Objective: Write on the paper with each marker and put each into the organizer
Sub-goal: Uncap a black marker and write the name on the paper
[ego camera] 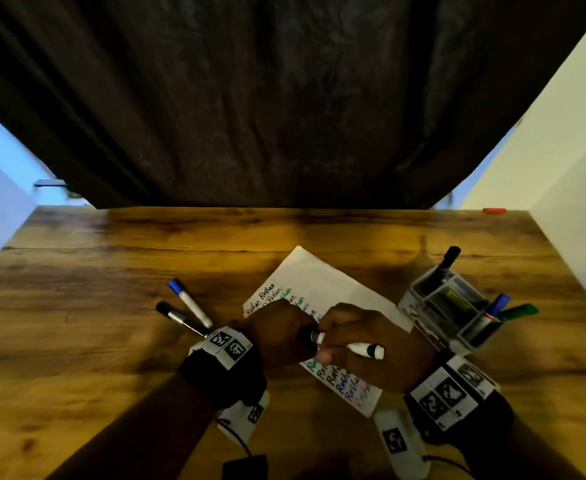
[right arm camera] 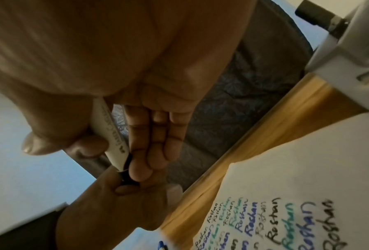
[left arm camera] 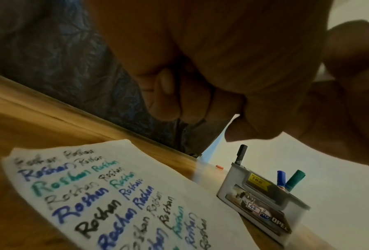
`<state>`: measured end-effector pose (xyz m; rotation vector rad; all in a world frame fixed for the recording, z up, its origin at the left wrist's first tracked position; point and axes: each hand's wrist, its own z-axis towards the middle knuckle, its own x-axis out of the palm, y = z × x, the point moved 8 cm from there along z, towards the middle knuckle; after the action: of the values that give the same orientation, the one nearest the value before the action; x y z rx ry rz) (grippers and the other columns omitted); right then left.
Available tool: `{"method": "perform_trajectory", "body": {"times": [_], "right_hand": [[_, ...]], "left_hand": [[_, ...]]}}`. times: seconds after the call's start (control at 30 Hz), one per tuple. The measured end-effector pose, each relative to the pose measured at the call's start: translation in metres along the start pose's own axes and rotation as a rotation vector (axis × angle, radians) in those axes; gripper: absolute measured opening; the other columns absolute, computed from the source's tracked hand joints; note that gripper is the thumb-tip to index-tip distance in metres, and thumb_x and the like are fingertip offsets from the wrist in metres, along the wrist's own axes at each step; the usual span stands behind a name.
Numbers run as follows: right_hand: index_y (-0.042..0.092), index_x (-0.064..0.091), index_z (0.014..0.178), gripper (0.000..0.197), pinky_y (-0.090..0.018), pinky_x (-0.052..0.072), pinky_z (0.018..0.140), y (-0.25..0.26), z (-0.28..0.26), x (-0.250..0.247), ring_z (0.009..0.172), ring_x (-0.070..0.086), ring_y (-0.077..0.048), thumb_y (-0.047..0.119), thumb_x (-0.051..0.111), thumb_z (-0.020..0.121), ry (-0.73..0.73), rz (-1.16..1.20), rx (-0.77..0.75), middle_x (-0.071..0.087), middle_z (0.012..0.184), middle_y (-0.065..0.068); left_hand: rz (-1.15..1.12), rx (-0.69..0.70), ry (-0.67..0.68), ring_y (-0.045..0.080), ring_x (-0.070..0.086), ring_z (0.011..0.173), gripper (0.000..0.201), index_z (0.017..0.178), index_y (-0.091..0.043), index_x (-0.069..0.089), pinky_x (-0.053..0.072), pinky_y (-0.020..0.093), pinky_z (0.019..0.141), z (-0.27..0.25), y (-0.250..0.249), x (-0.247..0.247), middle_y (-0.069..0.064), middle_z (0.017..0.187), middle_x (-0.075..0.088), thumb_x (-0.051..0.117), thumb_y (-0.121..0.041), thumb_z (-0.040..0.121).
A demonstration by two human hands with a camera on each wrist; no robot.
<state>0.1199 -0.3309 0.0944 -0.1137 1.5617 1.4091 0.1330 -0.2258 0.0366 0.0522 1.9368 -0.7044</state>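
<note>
Over the written-on paper (ego camera: 322, 282) both hands hold one white marker (ego camera: 360, 348). My right hand (ego camera: 350, 327) grips its barrel (right arm camera: 113, 135) between thumb and fingers (right arm camera: 149, 143). My left hand (ego camera: 277, 336) is curled round the black cap end (right arm camera: 126, 170); whether the cap is seated cannot be told. In the left wrist view the left hand (left arm camera: 200, 101) is a closed fist above the paper (left arm camera: 115, 194). The grey organizer (ego camera: 412, 296) stands to the right and holds a black marker (ego camera: 447, 261), a blue marker (ego camera: 499, 303) and a green marker (ego camera: 520, 311).
Two markers lie on the wooden table left of my left wrist: a blue-capped one (ego camera: 187, 301) and a black-capped one (ego camera: 177, 317). A small red object (ego camera: 494, 210) sits at the far right edge. A dark curtain (ego camera: 284, 98) hangs behind the table.
</note>
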Motion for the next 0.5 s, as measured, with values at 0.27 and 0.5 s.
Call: {"method": "perform_trajectory", "body": {"times": [0.27,0.5], "right_hand": [[0.016,0.071,0.082,0.047,-0.020,0.049,0.076,0.016,-0.011,-0.046,0.089,0.060,-0.005,0.051,0.044,0.097,-0.230,-0.090,-0.155,0.063,0.096,0.008],[0.007,0.066,0.084,0.049,-0.031,0.059,0.075,-0.073,-0.075,-0.120,0.081,0.070,-0.014,0.054,0.056,0.090,-0.632,0.470,0.321,0.072,0.082,0.006]], "left_hand": [[0.030,0.058,-0.223,0.019,0.068,0.089,0.019,0.092,-0.021,0.071,0.056,0.037,0.079,0.019,-0.030,-0.041,-0.001,0.094,0.073,0.056,-0.031,0.087],[-0.073,-0.412,-0.564,0.017,0.042,0.049,0.031,0.051,-0.023,0.037,0.040,0.032,0.054,-0.047,0.103,-0.098,-0.002,0.050,0.046,0.058,-0.028,0.073]]}}
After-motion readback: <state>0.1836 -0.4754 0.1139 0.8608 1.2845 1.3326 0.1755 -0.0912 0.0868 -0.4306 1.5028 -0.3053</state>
